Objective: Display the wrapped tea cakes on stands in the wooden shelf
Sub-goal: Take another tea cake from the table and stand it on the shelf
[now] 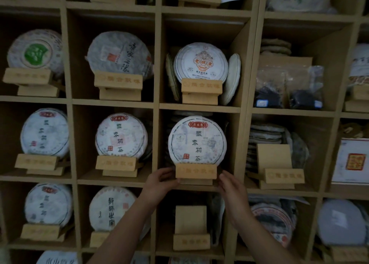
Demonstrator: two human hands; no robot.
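Note:
A white wrapped tea cake [197, 140] with a red label and dark characters stands upright on a wooden stand [196, 171] in the middle cubby of the wooden shelf [199, 107]. My left hand [159, 180] grips the stand's left end with curled fingers. My right hand [231, 185] touches the stand's right side with its fingers bent around the corner. Directly below, an empty wooden stand [191, 229] sits in its cubby. Another empty stand [278, 165] sits in the cubby to the right.
Neighbouring cubbies hold wrapped tea cakes on stands, such as one above [200, 61] and one to the left [120, 135]. Stacked tea cakes [265, 133] and dark bagged tea [287, 89] fill the cubbies on the right. A boxed item [351, 161] stands at the far right.

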